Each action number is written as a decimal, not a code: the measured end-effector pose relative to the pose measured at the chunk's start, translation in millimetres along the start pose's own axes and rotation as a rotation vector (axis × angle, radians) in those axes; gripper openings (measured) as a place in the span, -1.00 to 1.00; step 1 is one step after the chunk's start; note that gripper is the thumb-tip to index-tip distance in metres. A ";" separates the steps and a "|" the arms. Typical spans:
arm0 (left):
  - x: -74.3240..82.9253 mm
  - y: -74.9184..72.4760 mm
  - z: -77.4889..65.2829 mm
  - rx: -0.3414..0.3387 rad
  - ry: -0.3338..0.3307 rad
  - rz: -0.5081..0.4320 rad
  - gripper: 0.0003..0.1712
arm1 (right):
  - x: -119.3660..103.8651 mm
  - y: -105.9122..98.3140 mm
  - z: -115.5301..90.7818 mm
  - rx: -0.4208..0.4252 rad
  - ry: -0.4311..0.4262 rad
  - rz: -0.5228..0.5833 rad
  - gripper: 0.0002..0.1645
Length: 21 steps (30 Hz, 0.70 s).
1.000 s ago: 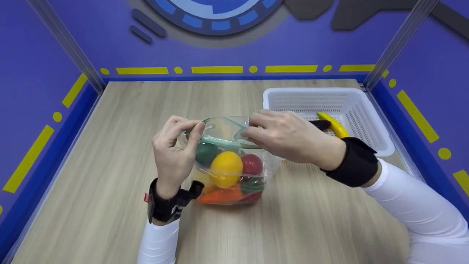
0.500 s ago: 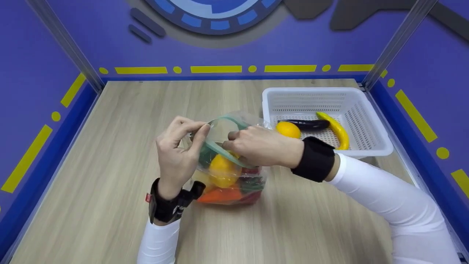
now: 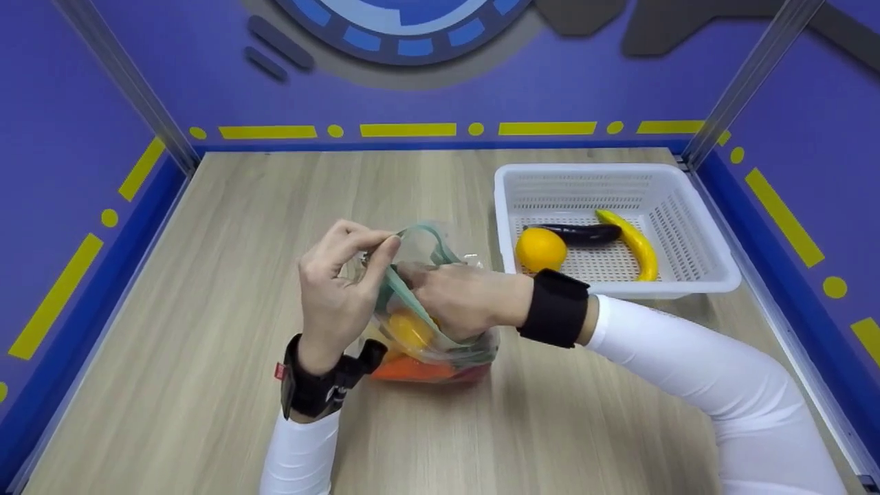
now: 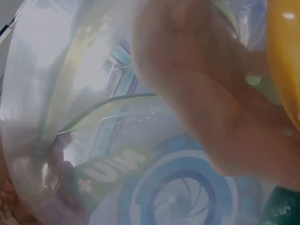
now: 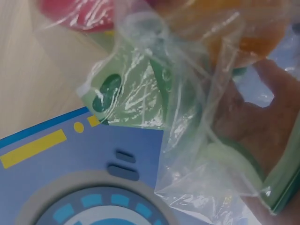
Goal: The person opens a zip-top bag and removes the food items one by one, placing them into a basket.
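A clear zip bag (image 3: 433, 357) with a green zip strip stands on the table, its mouth spread. My left hand (image 3: 337, 295) pinches the strip at the left of the mouth. My right hand (image 3: 457, 292) reaches through the mouth, knuckles up, its fingertips hidden in the head view. Close by its fingers in the right wrist view is a yellow-orange fruit (image 5: 260, 44). The left wrist view shows that hand through the plastic beside the yellow fruit (image 4: 286, 51). Below lie a carrot-like orange piece (image 3: 412, 371) and red and green pieces, partly covered.
A white perforated basket (image 3: 718, 265) stands at the back right, holding an orange (image 3: 541, 249), an eggplant (image 3: 584, 234) and a yellow banana-like piece (image 3: 639, 247). Blue panels (image 3: 412, 103) border the table (image 3: 172, 309) at the back and sides.
My right hand has left the bag's right rim, moved leftward and down into the mouth. The orange in the basket has come into full view. My left hand keeps its pinch, shifting slightly right.
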<state>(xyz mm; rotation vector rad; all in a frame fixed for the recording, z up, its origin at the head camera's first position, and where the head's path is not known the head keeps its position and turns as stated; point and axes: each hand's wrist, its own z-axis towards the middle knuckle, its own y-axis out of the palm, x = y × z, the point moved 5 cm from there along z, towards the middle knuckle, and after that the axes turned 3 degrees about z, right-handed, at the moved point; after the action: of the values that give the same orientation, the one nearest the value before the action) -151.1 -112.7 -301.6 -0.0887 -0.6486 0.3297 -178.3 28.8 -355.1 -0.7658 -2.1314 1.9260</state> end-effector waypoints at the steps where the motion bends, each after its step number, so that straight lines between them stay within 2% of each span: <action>1: -0.2 0.4 -0.1 -0.004 -0.002 0.004 -0.87 | 0.3 1.4 0.3 -0.006 0.004 0.004 -0.42; 5: -1.3 2.2 -0.2 -0.016 -0.011 0.017 -0.89 | 1.8 4.2 -1.2 0.003 0.001 -0.003 -0.35; 10: -3.5 1.7 0.5 -0.007 -0.017 0.002 -0.90 | 2.4 -3.9 -7.4 0.071 0.000 -0.024 -0.42; 12: -5.2 -0.9 0.7 0.014 -0.029 -0.015 -0.91 | 2.1 -12.9 -11.9 0.116 -0.002 -0.018 -0.40; 17: -8.4 -7.3 0.6 0.058 -0.059 -0.053 -0.96 | 3.2 -41.8 -31.2 0.242 0.006 0.021 -0.18; 21: -8.0 -8.0 1.8 0.063 -0.053 -0.048 -0.92 | 4.2 -63.4 -54.5 0.318 0.005 0.069 -0.17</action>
<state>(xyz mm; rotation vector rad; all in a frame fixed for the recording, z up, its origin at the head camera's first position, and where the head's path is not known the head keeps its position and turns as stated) -156.0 -122.9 -303.3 -0.0046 -0.6914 0.3063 -173.7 76.4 -286.5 -0.7852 -1.7517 2.2192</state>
